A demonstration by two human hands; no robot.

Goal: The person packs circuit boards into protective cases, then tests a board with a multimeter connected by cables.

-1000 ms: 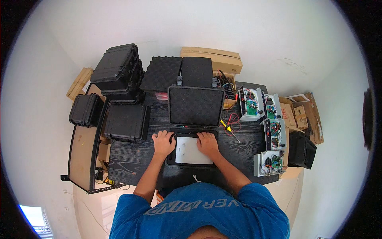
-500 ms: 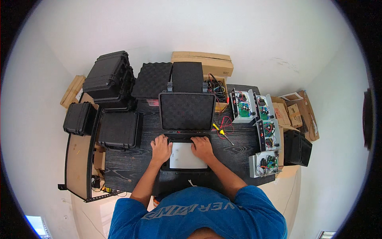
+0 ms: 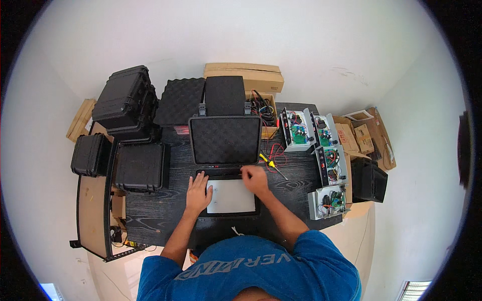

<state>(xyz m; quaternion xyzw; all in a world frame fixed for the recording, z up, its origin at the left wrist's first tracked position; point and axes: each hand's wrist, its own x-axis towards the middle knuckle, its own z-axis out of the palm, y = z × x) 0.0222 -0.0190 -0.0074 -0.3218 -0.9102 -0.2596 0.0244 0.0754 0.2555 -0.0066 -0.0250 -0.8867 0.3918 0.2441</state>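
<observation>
Under the fingers of the left hand [image 3: 199,194] we see the left side of the open black case [image 3: 232,214], set on the dark table [image 3: 297,200]; these fingers are extended and slightly apart. Right of its thumb lies the pale flat panel [image 3: 232,196], inside the case. The right hand [image 3: 256,179] is curled above the panel's far right corner; we cannot tell whether its fingers hold anything. Ahead of both hands' fingers stands the foam-lined lid [image 3: 225,140]. Just right of the right fingers we find a yellow-handled tool [image 3: 269,162]; farther right, 4 open-topped units with circuit boards [image 3: 331,164]. Well left of the left fingers sits a closed black case [image 3: 141,167].
</observation>
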